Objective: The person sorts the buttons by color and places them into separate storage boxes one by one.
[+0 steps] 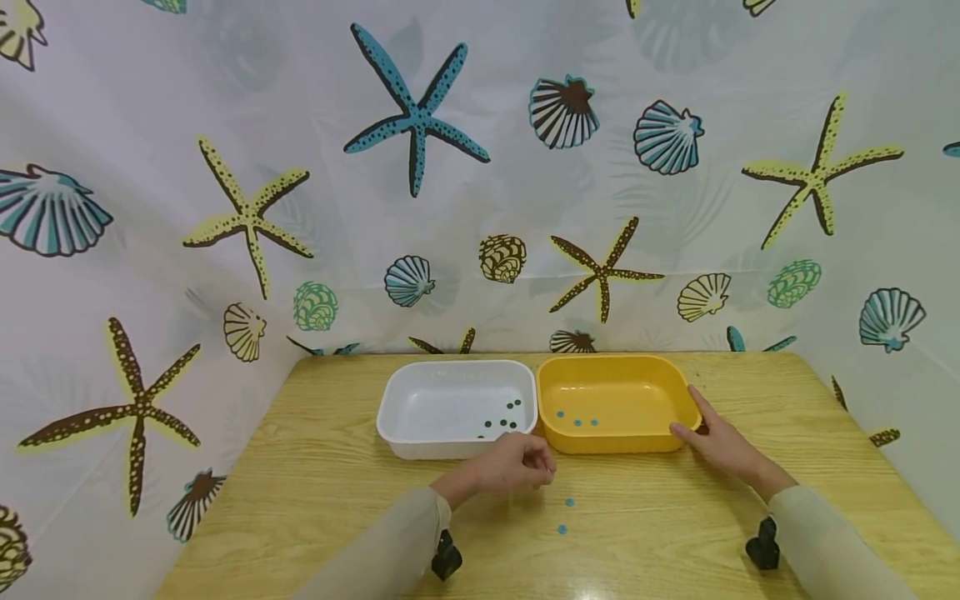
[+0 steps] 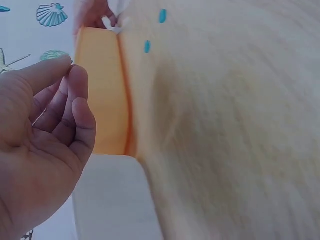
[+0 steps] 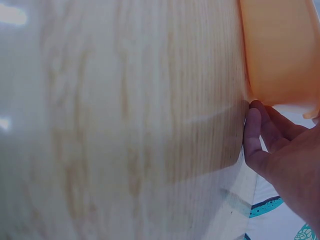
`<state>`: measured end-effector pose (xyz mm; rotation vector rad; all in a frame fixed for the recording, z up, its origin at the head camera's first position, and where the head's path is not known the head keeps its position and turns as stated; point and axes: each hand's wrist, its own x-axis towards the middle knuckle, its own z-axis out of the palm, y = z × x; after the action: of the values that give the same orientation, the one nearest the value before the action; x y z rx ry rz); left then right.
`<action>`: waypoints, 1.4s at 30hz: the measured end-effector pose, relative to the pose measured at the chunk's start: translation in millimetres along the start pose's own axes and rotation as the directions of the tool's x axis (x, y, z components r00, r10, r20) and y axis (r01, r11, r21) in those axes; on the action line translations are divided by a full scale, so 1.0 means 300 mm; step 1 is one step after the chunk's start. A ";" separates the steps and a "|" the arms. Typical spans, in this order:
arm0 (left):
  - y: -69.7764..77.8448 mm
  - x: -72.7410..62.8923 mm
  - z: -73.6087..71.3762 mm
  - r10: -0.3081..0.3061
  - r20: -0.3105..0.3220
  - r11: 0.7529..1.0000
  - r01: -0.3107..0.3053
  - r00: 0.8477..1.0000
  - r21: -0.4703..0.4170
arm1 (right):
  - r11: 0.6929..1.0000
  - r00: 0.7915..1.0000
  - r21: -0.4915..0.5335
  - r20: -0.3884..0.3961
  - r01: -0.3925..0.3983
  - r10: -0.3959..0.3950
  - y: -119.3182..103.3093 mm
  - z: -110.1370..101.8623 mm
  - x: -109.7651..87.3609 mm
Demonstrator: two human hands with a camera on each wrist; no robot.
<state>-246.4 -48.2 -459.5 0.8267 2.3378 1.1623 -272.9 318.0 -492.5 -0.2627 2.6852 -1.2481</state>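
My left hand (image 1: 517, 463) hovers over the table in front of the white tub (image 1: 457, 451), close to where the tubs meet. Its thumb and forefinger tips press together in the left wrist view, with a small dark sliver between them, like a disc's edge; the rest is hidden. Several dark green discs (image 1: 504, 422) lie inside the white tub. My right hand (image 1: 723, 442) holds the yellow tub (image 1: 615, 443) at its front right corner, thumb at the front and fingers along the side. Blue discs (image 1: 577, 422) lie in the yellow tub.
Two more blue discs, one nearer the tubs (image 1: 569, 502) and one closer to me (image 1: 562, 529), lie on the wooden table (image 1: 637, 533). Behind the tubs and at both sides hangs a white curtain (image 1: 487, 183) with starfish and shells.
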 end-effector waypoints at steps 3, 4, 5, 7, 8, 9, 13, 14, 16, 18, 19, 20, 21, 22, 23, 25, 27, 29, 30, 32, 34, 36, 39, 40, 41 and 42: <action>0.024 0.013 -0.010 0.031 -0.025 1.000 -0.031 0.999 -0.004 | 1.000 1.000 -0.004 -0.001 0.003 -0.003 0.003 0.000 0.000; 0.031 0.019 -0.014 0.041 -0.036 0.999 -0.041 0.999 -0.006 | 1.000 1.000 -0.007 -0.002 0.003 -0.003 0.003 0.000 0.000; 0.039 0.025 -0.019 0.050 -0.048 0.999 -0.051 0.998 -0.005 | 1.000 1.000 -0.010 -0.002 0.003 -0.003 0.004 0.001 0.000; 0.056 0.038 -0.029 0.061 -0.069 0.998 -0.062 0.996 -0.008 | 1.000 1.000 -0.009 -0.002 0.001 -0.001 0.004 0.001 0.000; 0.064 0.044 -0.033 0.064 -0.081 0.998 -0.064 0.995 -0.007 | 1.000 1.000 -0.008 -0.003 0.001 -0.001 0.005 0.001 0.000; 0.072 0.050 -0.038 0.064 -0.093 0.998 -0.065 0.994 -0.006 | 1.000 1.000 -0.009 -0.004 0.001 -0.001 0.005 0.001 0.001; 0.098 0.076 -0.051 0.035 -0.124 0.999 -0.038 0.992 -0.028 | 1.000 1.000 -0.013 -0.008 0.007 -0.007 0.007 0.000 0.000; 0.102 0.083 -0.054 0.029 -0.134 0.999 -0.034 0.991 -0.033 | 1.000 1.000 -0.016 -0.009 0.008 -0.008 0.007 0.000 0.000; 0.108 0.098 -0.056 0.021 -0.149 0.999 -0.028 0.989 -0.045 | 1.000 1.000 -0.019 -0.010 0.008 -0.009 0.007 0.000 0.000; 0.111 0.114 -0.057 0.016 -0.162 0.998 -0.026 0.987 -0.060 | 1.000 1.000 -0.017 -0.011 0.009 -0.009 0.007 0.000 0.000; 0.113 0.122 -0.057 0.017 -0.170 0.997 -0.029 0.985 -0.067 | 1.000 1.000 -0.015 -0.011 0.010 -0.010 0.007 0.001 0.000; 0.115 0.129 -0.056 0.013 -0.179 0.997 -0.027 0.984 -0.077 | 1.000 1.000 -0.013 -0.011 0.010 -0.011 0.008 0.001 0.000; 0.116 0.136 -0.055 0.010 -0.186 0.996 -0.025 0.983 -0.083 | 1.000 1.000 -0.010 -0.011 0.012 -0.012 0.008 0.001 0.000; 0.115 0.143 -0.054 0.007 -0.194 0.996 -0.024 0.981 -0.088 | 1.000 1.000 -0.007 -0.011 0.013 -0.013 0.009 0.001 0.000; 0.114 0.150 -0.053 0.005 -0.202 0.996 -0.023 0.979 -0.089 | 1.000 1.000 -0.003 -0.011 0.015 -0.015 0.009 0.002 0.000; 0.112 0.162 -0.052 -0.005 -0.218 0.996 -0.014 0.976 -0.087 | 1.000 1.000 -0.002 -0.011 0.017 -0.017 0.011 0.002 0.000; 0.107 0.176 -0.053 -0.014 -0.231 0.997 -0.003 0.973 -0.076 | 1.000 1.000 -0.001 -0.010 0.017 -0.017 0.010 0.003 -0.001; 0.104 0.188 -0.053 -0.025 -0.239 0.997 0.008 0.971 -0.071 | 1.000 1.000 -0.003 -0.010 0.015 -0.015 0.009 0.003 -0.003; 0.105 0.194 -0.054 -0.034 -0.242 0.997 0.016 0.970 -0.073 | 1.000 1.000 -0.004 -0.010 0.015 -0.015 0.009 0.002 -0.003; 0.105 0.206 -0.054 -0.047 -0.248 0.997 0.031 0.968 -0.068 | 1.000 1.000 -0.002 -0.011 0.017 -0.017 0.008 0.002 -0.004; 0.108 0.217 -0.055 -0.055 -0.252 0.997 0.040 0.966 -0.065 | 1.000 1.000 -0.002 -0.011 0.018 -0.018 0.008 0.001 -0.004; 0.110 0.227 -0.055 -0.067 -0.254 0.997 0.054 0.965 -0.058 | 1.000 1.000 -0.002 -0.011 0.016 -0.016 0.007 0.001 -0.003; 0.113 0.239 -0.056 -0.075 -0.254 0.996 0.062 0.964 -0.057 | 1.000 1.000 -0.007 -0.008 0.010 -0.010 0.005 0.001 -0.002; 0.113 0.244 -0.056 -0.078 -0.253 0.996 0.067 0.964 -0.055 | 1.000 1.000 -0.008 -0.008 0.008 -0.008 0.004 0.002 -0.002; 0.112 0.248 -0.056 -0.078 -0.253 0.996 0.066 0.964 -0.055 | 1.000 1.000 -0.009 -0.008 0.007 -0.007 0.004 0.002 -0.002; 0.112 0.251 -0.057 -0.077 -0.253 0.996 0.065 0.964 -0.054 | 1.000 1.000 -0.009 -0.008 0.007 -0.007 0.004 0.002 -0.002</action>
<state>-301.4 7.9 -429.2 0.6023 2.5115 1.3548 -272.4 318.4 -493.8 -0.2691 2.6996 -1.2412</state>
